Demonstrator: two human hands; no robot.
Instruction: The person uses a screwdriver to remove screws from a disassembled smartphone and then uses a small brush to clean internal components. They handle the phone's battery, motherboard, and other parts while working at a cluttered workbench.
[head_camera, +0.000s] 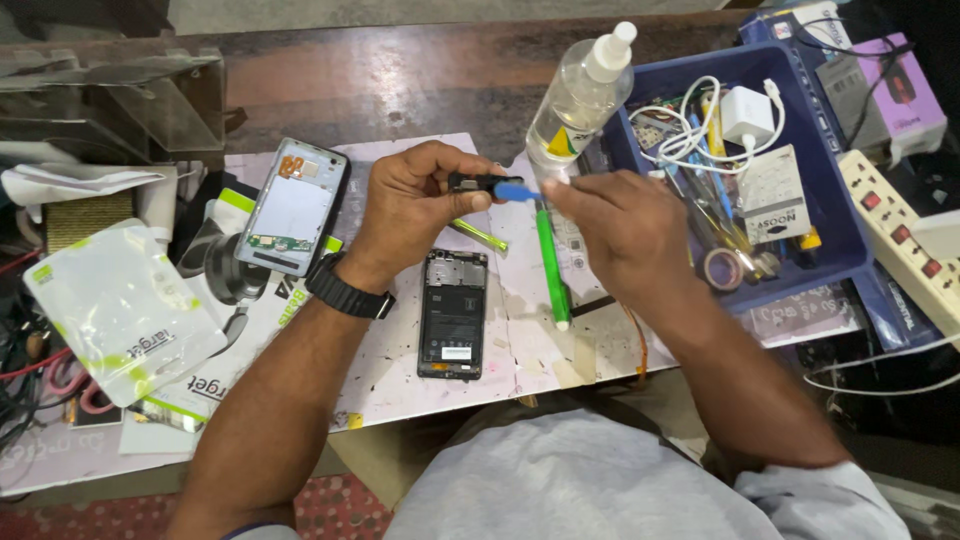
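A person seated at a cluttered repair bench works on a small black phone part (472, 182), pinched between the thumb and fingers of the left hand (415, 205), which wears a black wristwatch (348, 290). The part is a short, dark, flat piece held level above the bench, just over an opened smartphone. The right hand (615, 225) closes its fingers around a blue-tipped pry tool (517, 190), whose flat blue tip touches the right end of the part.

Directly below the hands, an opened smartphone (453, 315) lies face down on a stained white work mat (390, 370), its back cover off, showing a black battery and a circuit board at the top end. A green-handled tool (549, 265) lies on the mat just beside it, to the right. To the left, a light blue phone frame (295, 207) with exposed circuitry rests at a tilt on printed packaging, and a white and green pouch (120, 310) lies farther left.

Behind the hands, a clear spray bottle (580, 95) with a white nozzle leans against the rim of a blue plastic tray (850, 250) holding a white charger with cable, tape and small tools. A white power strip (905, 240) with red switches sits at the far right.
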